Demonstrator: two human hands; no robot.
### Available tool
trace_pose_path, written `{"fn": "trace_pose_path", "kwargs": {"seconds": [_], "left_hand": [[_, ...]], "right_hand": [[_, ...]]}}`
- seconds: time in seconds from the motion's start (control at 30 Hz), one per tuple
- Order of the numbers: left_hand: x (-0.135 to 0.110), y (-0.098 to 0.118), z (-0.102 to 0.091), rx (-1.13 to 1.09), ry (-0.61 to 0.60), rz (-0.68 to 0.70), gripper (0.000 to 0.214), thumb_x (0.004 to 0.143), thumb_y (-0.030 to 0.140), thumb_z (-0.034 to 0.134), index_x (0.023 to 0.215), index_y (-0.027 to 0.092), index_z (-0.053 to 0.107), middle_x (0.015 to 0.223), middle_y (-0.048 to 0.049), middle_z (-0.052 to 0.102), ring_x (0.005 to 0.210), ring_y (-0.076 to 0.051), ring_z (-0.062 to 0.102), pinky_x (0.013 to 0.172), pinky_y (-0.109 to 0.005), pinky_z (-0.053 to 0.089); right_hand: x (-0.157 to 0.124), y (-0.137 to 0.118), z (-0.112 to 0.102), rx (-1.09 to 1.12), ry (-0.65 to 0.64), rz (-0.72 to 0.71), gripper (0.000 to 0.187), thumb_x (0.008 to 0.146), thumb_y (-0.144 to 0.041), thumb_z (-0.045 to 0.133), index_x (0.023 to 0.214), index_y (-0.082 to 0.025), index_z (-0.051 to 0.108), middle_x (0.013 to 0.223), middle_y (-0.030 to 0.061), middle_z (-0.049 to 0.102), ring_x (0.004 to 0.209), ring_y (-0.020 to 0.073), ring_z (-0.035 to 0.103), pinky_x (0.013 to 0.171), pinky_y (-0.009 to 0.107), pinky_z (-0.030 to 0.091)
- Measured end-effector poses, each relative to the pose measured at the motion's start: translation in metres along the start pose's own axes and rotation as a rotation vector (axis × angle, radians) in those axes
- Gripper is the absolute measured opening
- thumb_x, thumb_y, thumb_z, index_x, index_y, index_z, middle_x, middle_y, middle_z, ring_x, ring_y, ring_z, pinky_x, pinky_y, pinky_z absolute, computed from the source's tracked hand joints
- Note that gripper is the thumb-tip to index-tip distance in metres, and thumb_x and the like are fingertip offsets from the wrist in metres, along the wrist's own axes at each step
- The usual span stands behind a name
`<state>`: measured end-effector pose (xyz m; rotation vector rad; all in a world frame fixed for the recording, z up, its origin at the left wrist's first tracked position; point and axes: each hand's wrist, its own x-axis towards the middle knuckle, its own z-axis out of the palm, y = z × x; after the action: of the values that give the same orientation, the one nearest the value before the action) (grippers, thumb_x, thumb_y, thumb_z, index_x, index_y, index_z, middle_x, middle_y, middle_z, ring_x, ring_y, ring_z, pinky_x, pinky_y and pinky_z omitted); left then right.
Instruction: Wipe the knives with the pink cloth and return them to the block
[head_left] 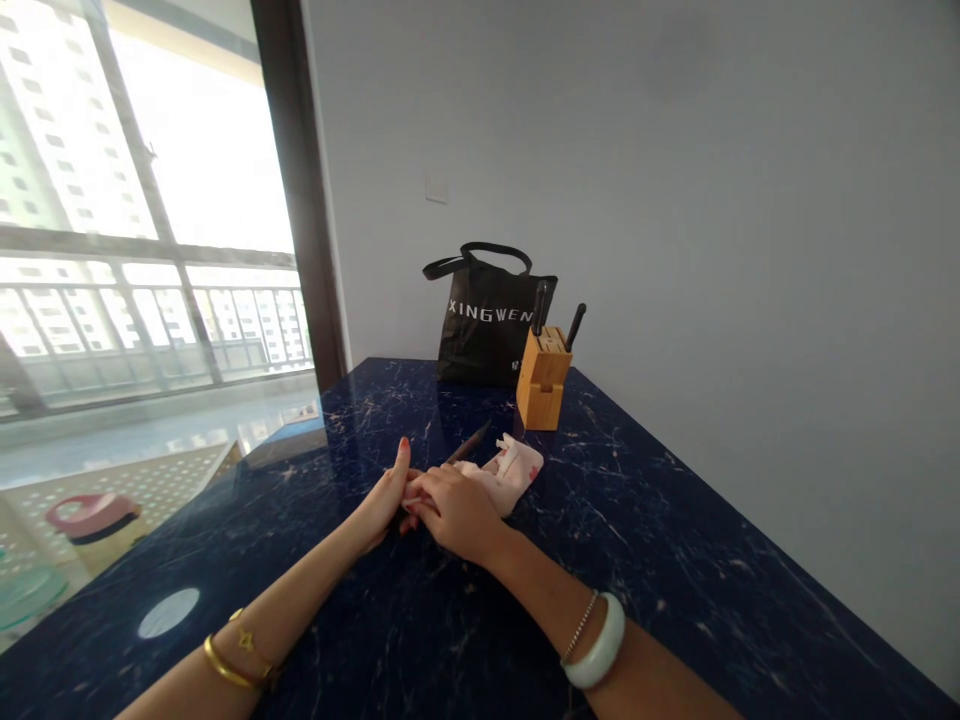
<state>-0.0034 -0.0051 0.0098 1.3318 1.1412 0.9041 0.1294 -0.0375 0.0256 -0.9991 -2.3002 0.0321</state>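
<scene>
Both my hands meet in the middle of a dark blue marble table (pixel 675 560). My left hand (pixel 388 500) stands on edge with the thumb up and the fingers partly hidden behind the right hand. My right hand (pixel 451 508) lies curled over a pink-and-white cloth (pixel 513 468), fingers closed on its near end. A dark knife (pixel 469 441) lies on the table just beyond the hands, its near end hidden by them. Whether either hand touches the knife is hidden.
A wooden knife block (pixel 541 380) with two black handles stands behind the cloth. A black tote bag (pixel 486 318) sits at the back by the grey wall. Large windows run along the left. A red-lidded bin (pixel 94 520) stands on the floor at left.
</scene>
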Motion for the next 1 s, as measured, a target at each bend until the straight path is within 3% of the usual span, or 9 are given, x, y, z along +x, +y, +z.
{"fn": "trace_pose_path", "kwargs": {"seconds": [0.3,0.43,0.53,0.6,0.8,0.9,1.0], "left_hand": [[-0.001,0.006,-0.001,-0.04,0.073,-0.07,0.076,0.061,0.082,0.017,0.048,0.015,0.05,0.034,0.0011,0.039,0.03,-0.008,0.032,0.031,-0.019,0.02],[-0.002,0.008,-0.003,-0.026,-0.074,-0.076,0.078,0.066,0.079,0.013,0.052,0.013,0.054,0.037,-0.0004,0.043,0.029,-0.006,0.03,0.031,-0.019,0.015],[-0.003,0.011,-0.005,-0.045,-0.189,-0.074,0.08,0.07,0.075,0.014,0.069,0.011,0.062,0.056,-0.006,0.058,0.033,-0.005,0.032,0.031,-0.017,0.012],[-0.002,0.01,-0.004,-0.09,-0.206,-0.075,0.07,0.073,0.069,0.025,0.081,0.011,0.062,0.07,-0.0082,0.063,0.038,-0.005,0.035,0.032,-0.016,0.012],[0.005,0.004,0.0,0.032,0.011,0.061,0.043,0.076,0.046,0.044,0.087,0.009,0.062,0.052,-0.001,0.055,0.033,-0.004,0.029,0.032,-0.016,0.018],[0.008,0.002,0.0,0.092,0.039,0.114,0.04,0.073,0.037,0.051,0.102,0.01,0.058,0.067,-0.0036,0.063,0.034,-0.004,0.033,0.031,-0.016,0.022],[0.011,-0.001,0.0,0.102,0.014,0.141,0.043,0.071,0.036,0.055,0.104,0.009,0.058,0.073,-0.0065,0.065,0.039,-0.006,0.042,0.033,-0.017,0.03]], "right_hand": [[0.0,-0.006,0.001,-0.142,-0.034,-0.06,0.008,0.083,-0.022,0.048,0.086,-0.019,0.054,0.086,0.0011,0.057,0.081,0.0152,0.047,0.072,0.027,0.032],[0.002,0.006,0.0,-0.216,0.025,0.054,0.016,0.088,-0.028,0.039,0.086,-0.018,0.052,0.083,0.0027,0.057,0.08,0.0157,0.048,0.069,0.027,0.032],[0.002,0.018,0.0,-0.226,0.078,0.153,0.014,0.088,-0.028,0.04,0.086,-0.019,0.051,0.084,0.0018,0.057,0.08,0.0149,0.049,0.067,0.026,0.032],[0.002,0.024,0.0,-0.222,0.103,0.203,0.012,0.087,-0.027,0.042,0.085,-0.019,0.051,0.084,0.0013,0.057,0.08,0.0145,0.05,0.067,0.026,0.032],[0.001,0.031,0.002,-0.178,0.162,0.288,0.016,0.089,-0.029,0.038,0.087,-0.02,0.051,0.086,0.0021,0.058,0.083,0.0139,0.051,0.067,0.025,0.033],[-0.001,0.035,0.003,-0.181,0.159,0.332,0.013,0.088,-0.029,0.041,0.087,-0.021,0.051,0.086,0.0015,0.058,0.082,0.0144,0.052,0.065,0.025,0.032],[-0.001,0.04,0.006,-0.186,0.163,0.374,0.012,0.087,-0.028,0.042,0.087,-0.021,0.052,0.088,0.001,0.059,0.083,0.0143,0.052,0.065,0.025,0.031]]}}
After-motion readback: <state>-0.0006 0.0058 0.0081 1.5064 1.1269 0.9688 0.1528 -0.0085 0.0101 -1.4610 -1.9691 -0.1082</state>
